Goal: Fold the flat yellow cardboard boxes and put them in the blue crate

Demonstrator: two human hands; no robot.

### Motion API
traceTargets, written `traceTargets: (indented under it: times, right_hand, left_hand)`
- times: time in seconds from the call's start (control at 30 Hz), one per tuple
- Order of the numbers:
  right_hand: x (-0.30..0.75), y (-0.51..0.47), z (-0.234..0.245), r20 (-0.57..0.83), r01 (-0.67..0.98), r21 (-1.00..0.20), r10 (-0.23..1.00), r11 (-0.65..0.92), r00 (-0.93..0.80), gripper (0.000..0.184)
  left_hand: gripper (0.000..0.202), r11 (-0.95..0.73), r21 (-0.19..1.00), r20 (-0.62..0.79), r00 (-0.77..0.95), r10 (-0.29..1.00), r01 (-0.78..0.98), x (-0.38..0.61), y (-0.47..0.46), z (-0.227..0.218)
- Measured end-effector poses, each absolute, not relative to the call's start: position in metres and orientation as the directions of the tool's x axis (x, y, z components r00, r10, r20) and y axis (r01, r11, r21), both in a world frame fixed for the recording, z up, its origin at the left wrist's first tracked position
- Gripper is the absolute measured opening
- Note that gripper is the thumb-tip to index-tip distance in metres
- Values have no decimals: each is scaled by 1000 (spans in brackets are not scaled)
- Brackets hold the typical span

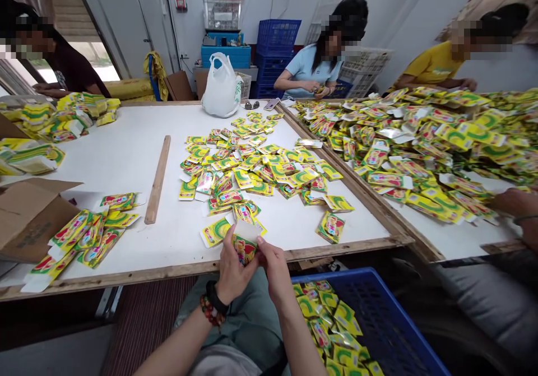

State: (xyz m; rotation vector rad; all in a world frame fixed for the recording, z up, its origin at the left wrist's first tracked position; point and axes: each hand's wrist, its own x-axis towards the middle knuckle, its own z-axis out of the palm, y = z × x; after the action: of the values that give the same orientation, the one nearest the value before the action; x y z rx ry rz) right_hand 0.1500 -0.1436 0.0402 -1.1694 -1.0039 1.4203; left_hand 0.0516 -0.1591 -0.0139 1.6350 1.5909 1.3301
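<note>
Both my hands hold one small yellow-green carton (244, 243) just off the near edge of the white table (126, 163). My left hand (230, 272) grips its left side, fingers curled round it. My right hand (273, 268) pinches the right side near the white open flap. A bead bracelet and a dark band are on my left wrist. A heap of flat cartons (252, 166) lies on the table just beyond my hands. Low on my right, a blue crate (378, 320) holds several folded cartons.
A wooden stick (157, 179) lies left of the heap. A brown cardboard box (29, 216) and stacked cartons (88, 236) sit at the near left. A white plastic bag (221, 87) stands at the far edge. Three people work around; another person's hand (515, 203) rests on the right table.
</note>
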Motion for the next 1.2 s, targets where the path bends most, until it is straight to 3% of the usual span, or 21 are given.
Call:
traceTargets:
  times: [0.1, 0.2, 0.33, 0.47, 0.63, 0.77, 0.87, 0.97, 1.03, 1.13, 1.2]
  right_hand:
    - [151, -142, 38, -160, -150, -976, 987, -156, 11, 44]
    - [152, -145, 43, -96, -128, -987, 995, -100, -35, 39]
    - [157, -152, 55, 15, 24, -999, 972, 21, -233, 38]
    - [158, -151, 56, 29, 141, -989, 994, 43, -101, 34]
    - [156, -145, 53, -17, 127, -992, 999, -12, -39, 36]
    - [151, -148, 50, 129, 245, -953, 972, 176, -197, 35]
    - [150, -154, 45, 283, 351, -862, 922, 365, -264, 37]
    - [168, -167, 42, 342, 447, -806, 921, 388, -184, 35]
    - [191, -178, 40, 308, 579, -765, 950, 282, -57, 35]
    - [220, -188, 32, 345, 798, -587, 934, 135, 96, 40]
    - [218, -184, 24, 426, 844, -493, 904, 211, 23, 43]
  left_hand:
    - [56, -357, 770, 463, -78, 883, 529, 51, -158, -19]
    - [54, -420, 744, 513, -43, 857, 520, 46, -159, -19]
    - [59, -349, 836, 364, 47, 930, 423, 43, -158, -10]
    - [58, -250, 831, 237, 91, 967, 497, 44, -157, -9]
    - [63, -236, 821, 236, 66, 969, 520, 46, -155, -14]
    - [49, -201, 864, 214, 26, 977, 462, 45, -156, -11]
    - [38, -256, 872, 234, 103, 967, 416, 39, -156, 0]
    - [62, -425, 777, 308, 307, 900, 464, 20, -148, 12]
    - [75, -403, 655, 273, 298, 915, 639, 1, -136, 18]
    - [62, -150, 431, 94, 121, 988, 890, -26, -117, 23]
    - [48, -93, 331, -34, 111, 993, 939, -39, -109, 29]
